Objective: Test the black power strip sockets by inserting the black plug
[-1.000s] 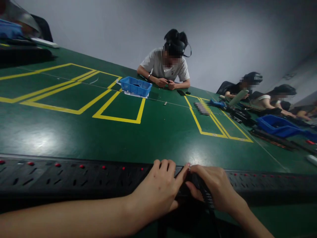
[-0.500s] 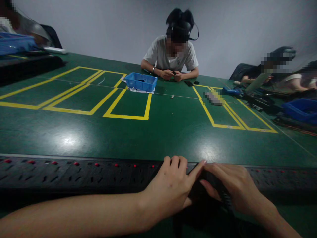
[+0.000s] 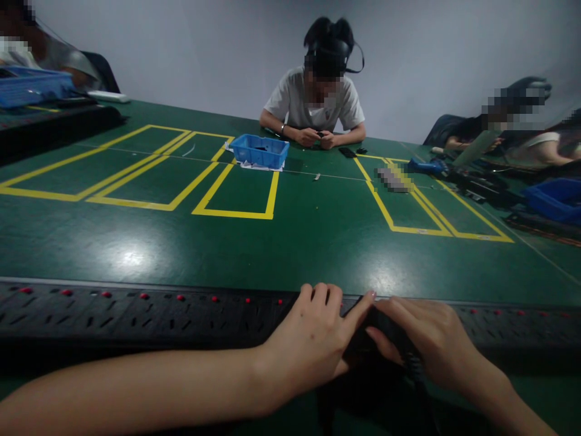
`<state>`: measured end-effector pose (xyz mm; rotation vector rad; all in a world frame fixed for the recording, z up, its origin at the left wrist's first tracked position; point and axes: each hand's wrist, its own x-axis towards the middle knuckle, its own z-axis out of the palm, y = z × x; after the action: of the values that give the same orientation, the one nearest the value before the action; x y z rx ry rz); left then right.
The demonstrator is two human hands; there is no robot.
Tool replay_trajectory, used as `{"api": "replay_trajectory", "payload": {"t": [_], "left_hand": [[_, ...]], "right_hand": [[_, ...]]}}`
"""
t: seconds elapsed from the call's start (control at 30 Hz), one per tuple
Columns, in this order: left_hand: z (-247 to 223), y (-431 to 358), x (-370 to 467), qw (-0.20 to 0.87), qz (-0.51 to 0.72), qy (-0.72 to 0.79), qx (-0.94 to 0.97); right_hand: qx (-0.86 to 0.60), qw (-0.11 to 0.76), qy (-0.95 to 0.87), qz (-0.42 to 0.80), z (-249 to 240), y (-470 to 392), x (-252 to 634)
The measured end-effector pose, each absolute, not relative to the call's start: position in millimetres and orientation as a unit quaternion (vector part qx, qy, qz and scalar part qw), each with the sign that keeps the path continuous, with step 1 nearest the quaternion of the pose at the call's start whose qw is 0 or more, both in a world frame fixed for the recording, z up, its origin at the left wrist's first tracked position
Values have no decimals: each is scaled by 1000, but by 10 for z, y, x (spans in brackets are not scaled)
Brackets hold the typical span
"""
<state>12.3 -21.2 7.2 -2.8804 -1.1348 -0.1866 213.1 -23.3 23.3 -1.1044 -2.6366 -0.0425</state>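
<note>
A pale wall (image 3: 204,66) is being dimly lit behind a green table (image 3: 227,254), whose top is being divided by yellow tape (image 3: 233,214) beyond the fingers of the left hand (image 3: 313,333) and the right hand (image 3: 431,336). Farther ahead of the fingers, a blue bin (image 3: 258,154) is being underlaid by white scraps, and a small dark item is being held in both hands by a person in a pale top (image 3: 295,91). A second blue bin (image 3: 554,200) is being cut off by the picture's edge, far to the right of the fingers.

A long black strip (image 3: 136,318), dotted with red studs, is being partly covered by the hands and is being seen on both sides of the fingers. Between the right thumb and forefinger, a black cable end (image 3: 394,327) is being gripped just beside the left fingertip; its ribbed cable (image 3: 415,366) is being led down from under the right palm. The left forefinger is being stretched toward it, but whether anything is being grasped by the left fingers cannot be told.

The cable end is being judged light, hard and perhaps slippery, best being held by its rigid body rather than by the bendable cable. The strip is being judged stiff and heavier, best being steadied along its long edges.
</note>
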Motion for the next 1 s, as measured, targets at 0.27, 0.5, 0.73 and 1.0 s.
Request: {"api": "replay_trajectory", "payload": {"t": [0.27, 0.5, 0.73, 1.0], "left_hand": [[76, -234, 125, 26, -57, -368, -928], [71, -219, 128, 32, -61, -368, -927], [66, -222, 114, 31, -68, -366, -928], [71, -228, 120, 28, -76, -365, -927]], "right_hand": [[-381, 137, -914, -26, 220, -216, 2130], [-385, 134, -913, -19, 197, -222, 2169], [-397, 122, -909, -12, 183, -221, 2176], [-402, 130, -906, -13, 208, -232, 2151]]}}
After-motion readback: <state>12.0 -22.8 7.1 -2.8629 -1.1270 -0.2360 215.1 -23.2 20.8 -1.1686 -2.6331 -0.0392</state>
